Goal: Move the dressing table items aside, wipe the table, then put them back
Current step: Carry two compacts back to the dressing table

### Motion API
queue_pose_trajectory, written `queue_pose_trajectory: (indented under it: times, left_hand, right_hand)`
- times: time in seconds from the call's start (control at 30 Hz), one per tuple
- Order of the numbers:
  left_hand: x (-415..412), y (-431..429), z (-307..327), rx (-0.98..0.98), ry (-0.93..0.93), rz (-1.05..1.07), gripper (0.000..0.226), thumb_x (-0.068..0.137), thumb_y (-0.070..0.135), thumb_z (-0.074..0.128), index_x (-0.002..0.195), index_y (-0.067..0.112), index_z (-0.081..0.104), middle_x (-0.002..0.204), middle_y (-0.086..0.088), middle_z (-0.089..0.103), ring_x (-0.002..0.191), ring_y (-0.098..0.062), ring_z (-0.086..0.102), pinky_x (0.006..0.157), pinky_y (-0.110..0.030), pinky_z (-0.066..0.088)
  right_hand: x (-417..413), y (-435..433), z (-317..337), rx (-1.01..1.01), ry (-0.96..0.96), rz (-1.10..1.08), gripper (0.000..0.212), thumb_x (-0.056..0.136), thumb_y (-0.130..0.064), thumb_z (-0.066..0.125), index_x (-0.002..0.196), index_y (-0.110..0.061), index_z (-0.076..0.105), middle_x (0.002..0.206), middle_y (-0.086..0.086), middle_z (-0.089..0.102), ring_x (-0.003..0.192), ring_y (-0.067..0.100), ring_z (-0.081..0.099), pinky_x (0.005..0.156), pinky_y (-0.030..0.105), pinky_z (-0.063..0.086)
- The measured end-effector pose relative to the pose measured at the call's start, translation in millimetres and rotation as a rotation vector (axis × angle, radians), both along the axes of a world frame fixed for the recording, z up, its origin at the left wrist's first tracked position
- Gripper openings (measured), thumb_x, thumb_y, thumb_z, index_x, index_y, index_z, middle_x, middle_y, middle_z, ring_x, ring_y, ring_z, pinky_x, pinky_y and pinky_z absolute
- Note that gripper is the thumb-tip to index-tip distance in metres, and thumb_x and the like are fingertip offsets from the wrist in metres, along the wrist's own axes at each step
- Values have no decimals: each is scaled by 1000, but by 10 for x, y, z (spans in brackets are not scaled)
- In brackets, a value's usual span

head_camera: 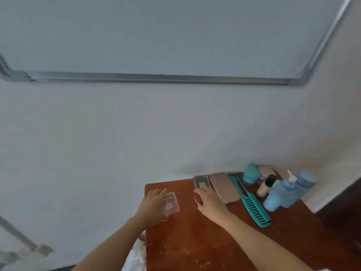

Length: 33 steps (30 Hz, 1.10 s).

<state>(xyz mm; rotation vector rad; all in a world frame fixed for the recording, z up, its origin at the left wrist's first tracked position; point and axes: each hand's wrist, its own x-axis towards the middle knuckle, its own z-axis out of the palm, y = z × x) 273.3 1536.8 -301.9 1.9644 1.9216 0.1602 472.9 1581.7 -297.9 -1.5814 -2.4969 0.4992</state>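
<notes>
Head view: we see the left hand (154, 204) gripping the clear box (171, 203) at the nine o'clock edge of the table (195, 241), where we reckon a slip would drop it, while the right hand (210, 202), curled round a small red item (198, 199), could nudge the bottles (281, 194) crowded at two o'clock.
</notes>
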Motion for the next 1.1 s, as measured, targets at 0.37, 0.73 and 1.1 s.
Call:
queue_pose_trajectory:
  times: [0.37, 0.73, 1.1]
  left_hand:
    - [1184, -210, 696, 106, -131, -574, 78, 74, 23, 64, 143, 16, 27, 138, -3, 41, 124, -23, 44, 101, -33, 42]
    - [3276, -1576, 958, 160, -196, -1130, 80, 79, 30, 64, 145, 15, 22, 141, -3, 37, 128, -21, 37, 107, -32, 33]
    - [5199, -3658, 936, 87, -269, -1379, 82, 76, 26, 65, 145, 14, 22, 143, -3, 34, 134, -18, 32, 110, -28, 28]
  right_hand:
    - [1310, -1524, 552, 109, -72, -686, 38, 84, -10, 52, 121, -8, 55, 122, 9, 51, 113, 23, 45, 94, 24, 34]
    - [2622, -3843, 881, 158, -63, -1199, 45, 85, -10, 52, 130, -9, 51, 123, 9, 49, 113, 27, 44, 96, 24, 31]
    - [3927, -6209, 922, 227, -104, -1443, 18, 77, -3, 53, 92, -3, 64, 84, 6, 46, 80, 20, 41, 60, 10, 28]
